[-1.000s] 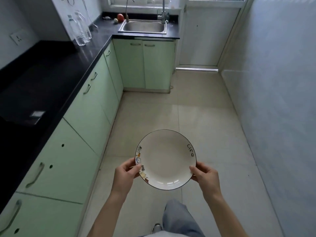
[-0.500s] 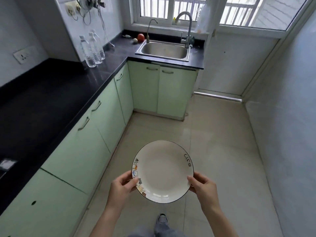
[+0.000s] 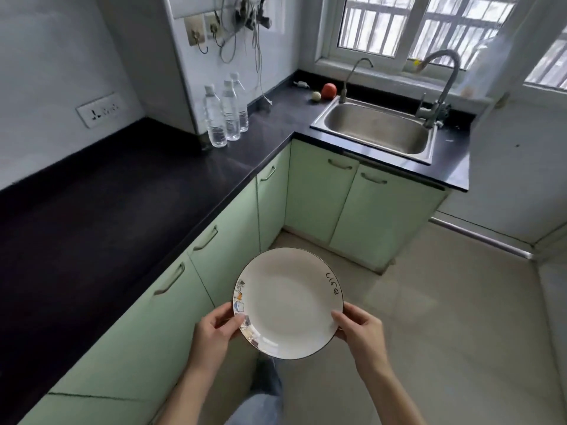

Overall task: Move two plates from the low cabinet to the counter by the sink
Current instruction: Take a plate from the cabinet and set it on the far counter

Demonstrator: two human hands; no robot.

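A white plate with a thin dark rim, small cartoon prints on its left edge and the word "Life" on its right is held level above the floor. My left hand grips its left edge and my right hand grips its right edge. The steel sink sits in the black counter ahead, under the window. Pale green low cabinets run below the counter, their doors closed. I see only this one plate.
Three water bottles stand on the counter's corner, left of the sink. A red fruit and a small pale ball lie behind the sink's left side. Two taps rise over the basin. Tiled floor stretches to the right.
The sink and counter corner have come much closer and the view has tilted up. The plate stays held in both hands in front of me.
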